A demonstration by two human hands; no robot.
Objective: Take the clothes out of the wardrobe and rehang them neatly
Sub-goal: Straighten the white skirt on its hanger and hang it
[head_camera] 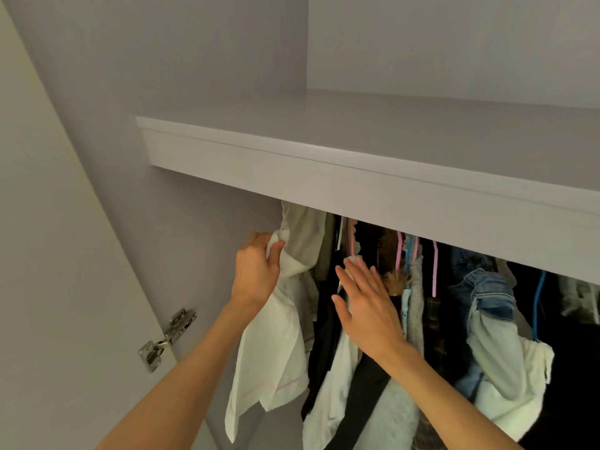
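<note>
— What is the left hand holding?

— It grips a white garment, up near the top. The thumb is curled over a bunch of the cloth and the fingers go behind it. The cloth is thin and cream-white, with a faint pink line near the lower hem. It hangs down at the far left of the row, just beside the wardrobe's side wall.

— And the right hand?

— Its fingers are straight and spread, flat against the hanging clothes. It holds nothing. Under the fingertips there is a small white piece of fabric, touching them.

— Where are the other clothes?

— Packed close under the white shelf: dark pieces, a grey knit, blue denim. Pink hangers and a blue hanger show between them. A metal hinge is at the left, on the door.
</note>
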